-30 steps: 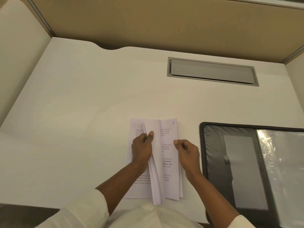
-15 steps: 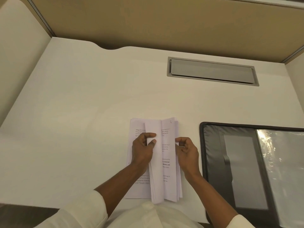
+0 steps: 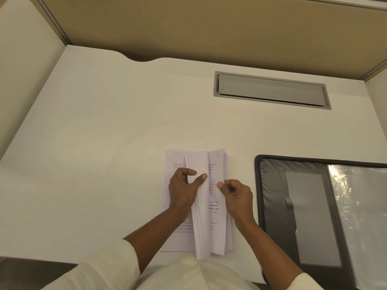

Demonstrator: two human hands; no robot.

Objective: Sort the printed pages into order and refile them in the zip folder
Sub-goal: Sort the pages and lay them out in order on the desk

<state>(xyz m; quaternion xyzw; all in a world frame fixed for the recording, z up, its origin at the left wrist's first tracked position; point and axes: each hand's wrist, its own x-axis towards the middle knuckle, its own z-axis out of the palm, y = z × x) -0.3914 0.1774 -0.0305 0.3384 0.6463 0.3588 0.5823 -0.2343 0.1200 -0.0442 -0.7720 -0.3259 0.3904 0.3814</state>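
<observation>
White desk (image 3: 104,164), left hand (image 3: 184,189) pinching lifted pages (image 3: 199,206), right hand (image 3: 236,195) curled, pressing stack.

Light: warm, even, moderately bright, cast from above | Shadows: soft, faint, seen under the hands and page edges | Glare: strong on the clear plastic sleeve (image 3: 360,195) of the folder | Focus: mild softness throughout, small print barely legible | Distortion: wide-angle bowing noted at desk (image 3: 104,143) edges and corners
</observation>
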